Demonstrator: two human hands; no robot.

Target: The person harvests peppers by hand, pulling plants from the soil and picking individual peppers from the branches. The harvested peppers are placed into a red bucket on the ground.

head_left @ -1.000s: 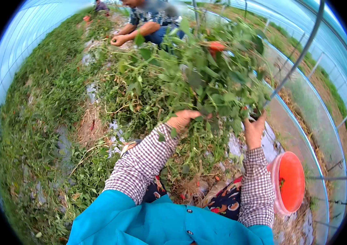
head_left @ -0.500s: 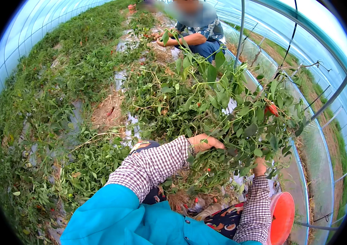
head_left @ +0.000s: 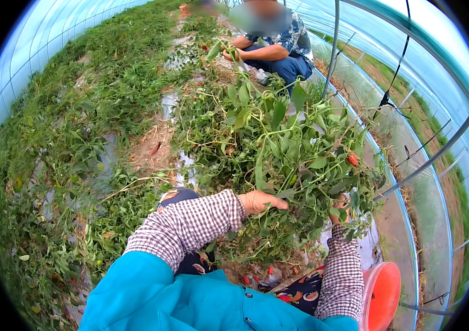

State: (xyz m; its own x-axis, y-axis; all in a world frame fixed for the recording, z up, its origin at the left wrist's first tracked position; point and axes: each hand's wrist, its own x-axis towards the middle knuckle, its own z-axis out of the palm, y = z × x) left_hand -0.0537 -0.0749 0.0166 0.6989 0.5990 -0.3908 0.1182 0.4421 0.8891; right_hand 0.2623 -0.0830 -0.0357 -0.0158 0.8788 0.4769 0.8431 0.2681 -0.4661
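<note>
A long plastic-film tunnel (head_left: 52, 33) arches overhead, its translucent skin pale blue-white with daylight; curved metal hoops (head_left: 334, 49) rise on the right, with dark cords (head_left: 394, 83) strung between them; the ground (head_left: 152, 149) is bare brown soil in patches, with torn strips of pale mulch sheeting (head_left: 168, 105) showing through; low green weeds (head_left: 63, 165) spread thick across the left side and run far up the tunnel; beyond the right wall a strip of grass (head_left: 455, 182) follows the film; light is soft and even.
</note>
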